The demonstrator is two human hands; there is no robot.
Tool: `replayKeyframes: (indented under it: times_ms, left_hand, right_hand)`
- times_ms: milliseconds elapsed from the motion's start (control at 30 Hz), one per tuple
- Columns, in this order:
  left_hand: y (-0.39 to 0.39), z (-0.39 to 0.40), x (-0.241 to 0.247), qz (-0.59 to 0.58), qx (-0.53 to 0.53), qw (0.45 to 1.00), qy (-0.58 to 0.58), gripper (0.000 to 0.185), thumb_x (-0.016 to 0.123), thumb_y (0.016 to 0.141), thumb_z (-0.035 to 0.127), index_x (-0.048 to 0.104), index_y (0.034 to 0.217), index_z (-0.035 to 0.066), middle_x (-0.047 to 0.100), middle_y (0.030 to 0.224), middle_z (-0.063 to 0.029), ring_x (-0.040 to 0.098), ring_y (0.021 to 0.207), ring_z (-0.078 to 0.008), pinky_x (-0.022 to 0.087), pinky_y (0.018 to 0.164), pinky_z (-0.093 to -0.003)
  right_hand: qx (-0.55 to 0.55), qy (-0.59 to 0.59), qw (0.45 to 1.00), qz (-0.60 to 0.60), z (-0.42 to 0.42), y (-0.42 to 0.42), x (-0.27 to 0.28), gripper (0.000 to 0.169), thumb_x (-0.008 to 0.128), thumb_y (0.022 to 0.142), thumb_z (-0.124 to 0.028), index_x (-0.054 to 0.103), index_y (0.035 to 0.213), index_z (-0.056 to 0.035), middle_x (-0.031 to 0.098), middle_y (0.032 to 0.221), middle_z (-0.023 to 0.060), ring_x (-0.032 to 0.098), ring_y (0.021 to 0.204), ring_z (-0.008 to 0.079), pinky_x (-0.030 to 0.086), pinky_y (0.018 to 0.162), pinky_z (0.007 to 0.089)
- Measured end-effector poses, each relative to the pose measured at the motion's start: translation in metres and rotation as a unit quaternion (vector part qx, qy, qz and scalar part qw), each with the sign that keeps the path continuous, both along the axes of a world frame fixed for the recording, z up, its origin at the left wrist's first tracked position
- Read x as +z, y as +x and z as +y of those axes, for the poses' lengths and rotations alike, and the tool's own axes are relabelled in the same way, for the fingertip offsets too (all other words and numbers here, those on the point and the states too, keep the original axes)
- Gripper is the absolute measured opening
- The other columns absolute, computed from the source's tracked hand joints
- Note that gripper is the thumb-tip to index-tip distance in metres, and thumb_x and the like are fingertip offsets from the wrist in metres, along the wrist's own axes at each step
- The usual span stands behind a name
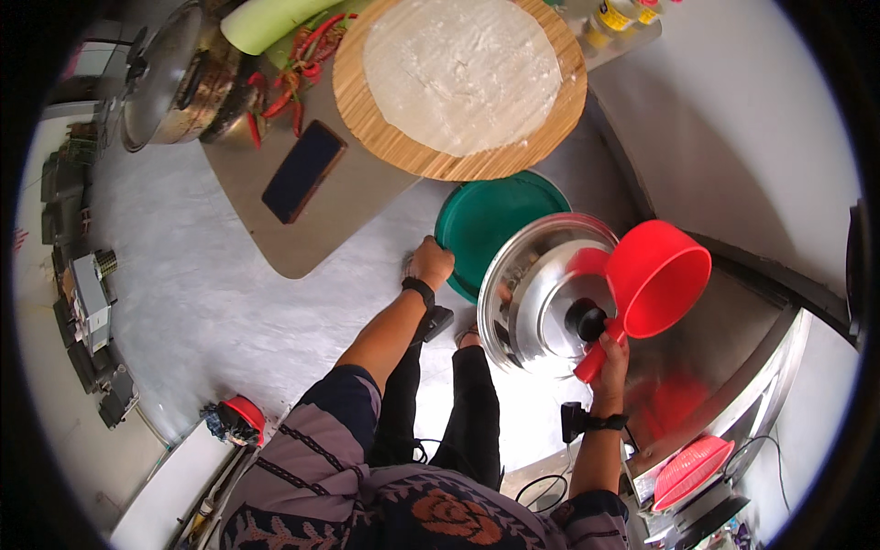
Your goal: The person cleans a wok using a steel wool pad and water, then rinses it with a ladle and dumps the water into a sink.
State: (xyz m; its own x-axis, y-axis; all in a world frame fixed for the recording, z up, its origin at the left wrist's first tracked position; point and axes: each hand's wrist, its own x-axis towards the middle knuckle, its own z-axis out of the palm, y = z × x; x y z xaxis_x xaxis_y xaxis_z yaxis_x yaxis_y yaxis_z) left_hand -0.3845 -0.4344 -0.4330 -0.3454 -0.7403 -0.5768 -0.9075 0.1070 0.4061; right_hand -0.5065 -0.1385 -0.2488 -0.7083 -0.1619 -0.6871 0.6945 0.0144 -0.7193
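Note:
My left hand (pixel 434 263) grips the left rim of a round green plastic basin (pixel 505 206). A large, shiny steel lid (pixel 512 275) covers part of the basin's lower right side. My right hand (pixel 612 361) is closed around the handle of a red plastic dipper (pixel 663 282), whose bowl is tilted, its mouth facing right. The lid's black knob (pixel 586 320) lies right against my right fingers; whether they hold it too is hidden. Beyond the basin, a flat round sheet of floured dough (pixel 460 69) rests on a round wooden board (pixel 447 168).
On the brown tabletop (pixel 289 247) lie a dark phone (pixel 304 172), red chillies (pixel 278 103) and a pale green vegetable (pixel 268 27). A lidded metal pot (pixel 199 96) stands at upper left. Bottles (pixel 612 17) stand at upper right; a steel counter (pixel 729 316) runs along my right.

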Motion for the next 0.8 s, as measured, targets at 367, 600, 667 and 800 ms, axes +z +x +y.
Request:
replayKeyframes:
  times_ms: [367, 600, 667, 800]
  left_hand:
    - [0.063, 0.03, -0.001, 0.289, 0.289, 0.849, 0.335, 0.029, 0.058, 0.061, 0.004, 0.055, 0.089, -0.004, 0.056, 0.075, -0.0077, 0.051, 0.064, -0.0205, 0.042, 0.055, -0.0344]
    - [0.089, 0.053, 0.107, 0.33, 0.358, 0.757, 0.436, 0.036, 0.051, 0.061, -0.004, 0.054, 0.097, -0.006, 0.059, 0.084, -0.0108, 0.057, 0.071, -0.0249, 0.047, 0.064, -0.0354]
    - [0.102, 0.06, 0.118, 0.336, 0.367, 0.732, 0.465, 0.037, 0.05, 0.061, -0.005, 0.052, 0.098, -0.007, 0.058, 0.087, -0.0122, 0.058, 0.072, -0.0256, 0.048, 0.066, -0.0355]
    - [0.118, 0.055, 0.166, 0.376, 0.348, 0.623, 0.591, 0.026, 0.048, 0.072, -0.006, 0.051, 0.098, -0.009, 0.059, 0.087, -0.0207, 0.061, 0.076, -0.0318, 0.053, 0.069, -0.0423]
  right_hand:
    - [0.017, -0.046, 0.998, 0.025, 0.012, 0.004, 0.04, 0.038, 0.065, 0.071, -0.016, 0.049, 0.104, -0.0054, 0.055, 0.085, 0.006, 0.054, 0.063, 0.0155, 0.046, 0.056, 0.0258]
    - [0.091, -0.077, 0.993, 0.0, 0.006, 0.015, 0.071, 0.04, 0.069, 0.068, -0.016, 0.05, 0.102, -0.0045, 0.054, 0.084, 0.0044, 0.053, 0.063, 0.0139, 0.045, 0.058, 0.0239]
    - [0.122, -0.077, 0.989, -0.011, -0.001, 0.021, 0.081, 0.041, 0.069, 0.067, -0.015, 0.05, 0.103, -0.004, 0.054, 0.084, 0.0032, 0.052, 0.066, 0.013, 0.044, 0.06, 0.0239]
    - [0.162, -0.047, 0.986, 0.006, -0.021, 0.044, 0.104, 0.041, 0.068, 0.067, -0.014, 0.051, 0.103, -0.0038, 0.054, 0.086, 0.003, 0.051, 0.069, 0.0125, 0.043, 0.062, 0.024]
